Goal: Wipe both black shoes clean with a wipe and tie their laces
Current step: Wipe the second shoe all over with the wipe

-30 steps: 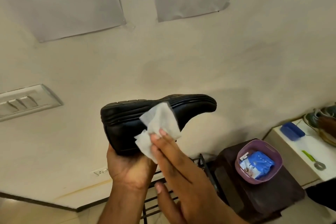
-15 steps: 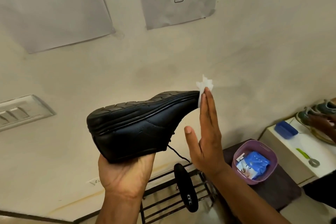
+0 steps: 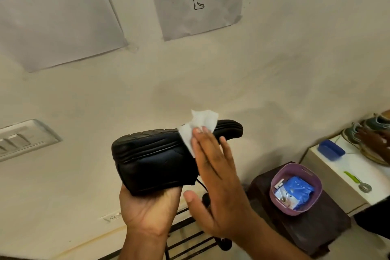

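Head view: my right hand (image 3: 217,177), fingers flat, is sliding the wipe (image 3: 198,127) back from the toe; my left hand (image 3: 147,211) is cupping the shoe (image 3: 156,160), so cleaning continues.

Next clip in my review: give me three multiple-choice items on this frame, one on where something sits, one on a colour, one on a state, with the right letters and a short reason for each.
1. Where is the blue packet?
A. Inside the purple basket
B. On the white counter
C. On the shoe rack

2. What colour is the wipe?
A. Yellow
B. White
C. Blue

3. How is the black shoe oriented?
A. Sole flat on a stool
B. Sole facing up, held in the air
C. Hanging by its lace

Answers:
1 A: the blue packet lies within the purple basket.
2 B: the wipe under the right hand fingers is white.
3 B: the left hand holds the black shoe from below, tread uppermost.
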